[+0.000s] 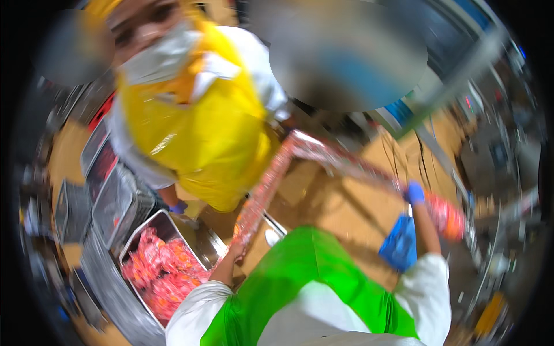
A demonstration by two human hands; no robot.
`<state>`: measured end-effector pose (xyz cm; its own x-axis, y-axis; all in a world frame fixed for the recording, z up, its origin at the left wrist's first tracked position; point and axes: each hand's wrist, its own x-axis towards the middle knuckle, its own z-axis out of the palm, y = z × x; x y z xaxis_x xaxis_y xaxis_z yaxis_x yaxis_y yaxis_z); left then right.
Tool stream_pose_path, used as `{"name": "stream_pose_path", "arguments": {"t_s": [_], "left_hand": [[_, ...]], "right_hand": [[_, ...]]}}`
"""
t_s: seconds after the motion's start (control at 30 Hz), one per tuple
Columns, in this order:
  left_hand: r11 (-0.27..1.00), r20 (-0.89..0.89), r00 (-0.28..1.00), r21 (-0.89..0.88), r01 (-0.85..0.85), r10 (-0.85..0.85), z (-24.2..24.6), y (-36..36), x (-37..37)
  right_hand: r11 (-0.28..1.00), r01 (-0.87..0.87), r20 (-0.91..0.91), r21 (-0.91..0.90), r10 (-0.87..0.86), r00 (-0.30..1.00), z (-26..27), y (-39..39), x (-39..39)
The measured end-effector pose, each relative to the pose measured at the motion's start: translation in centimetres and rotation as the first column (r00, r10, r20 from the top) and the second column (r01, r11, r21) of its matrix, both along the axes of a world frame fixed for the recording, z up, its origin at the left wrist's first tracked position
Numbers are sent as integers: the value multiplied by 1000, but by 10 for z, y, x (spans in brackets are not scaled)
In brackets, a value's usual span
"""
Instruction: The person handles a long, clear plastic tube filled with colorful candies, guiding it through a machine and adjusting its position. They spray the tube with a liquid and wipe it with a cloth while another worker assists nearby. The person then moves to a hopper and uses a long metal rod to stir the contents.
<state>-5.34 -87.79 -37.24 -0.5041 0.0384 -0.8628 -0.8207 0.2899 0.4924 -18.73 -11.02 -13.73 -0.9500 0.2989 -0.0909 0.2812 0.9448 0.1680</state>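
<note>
A long, glossy pink-red tube, seemingly clear film around meat, spans the space before me with a sharp bend at its far end. My left hand grips its near left end, beside a metal tub of pink chopped meat. My right hand, in a blue-purple glove, grips the right stretch. Past this hand lies a thicker pink-orange bulge, too blurred to name. A blue plastic bag or cloth hangs below my right wrist.
A co-worker in a yellow apron stands close opposite; one gloved hand hangs by the tub. Grey tubs stand at the left. A metal frame and dangling cables are at the right, over a tan floor.
</note>
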Motion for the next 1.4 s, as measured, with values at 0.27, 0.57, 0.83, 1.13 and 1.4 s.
{"name": "stream_pose_path", "arguments": {"t_s": [0.27,0.57,0.83,1.13,1.4], "left_hand": [[957,-45,966,-150,246,-256,25,117,-28],[852,-417,860,292,434,-295,73,426,-54],[713,-336,772,669,-207,539,127,694,-142],[887,-486,860,316,337,-153,198,840,-37],[894,-472,777,367,-256,416,215,765,-31]], "right_hand": [[978,-172,-194,-121,147,970,45,-33,26],[919,-380,-174,-106,359,917,41,64,64],[846,-502,-53,-182,501,864,44,180,85],[657,-708,-96,-258,712,696,86,91,8],[673,-634,407,-380,737,539,36,217,24]]}}
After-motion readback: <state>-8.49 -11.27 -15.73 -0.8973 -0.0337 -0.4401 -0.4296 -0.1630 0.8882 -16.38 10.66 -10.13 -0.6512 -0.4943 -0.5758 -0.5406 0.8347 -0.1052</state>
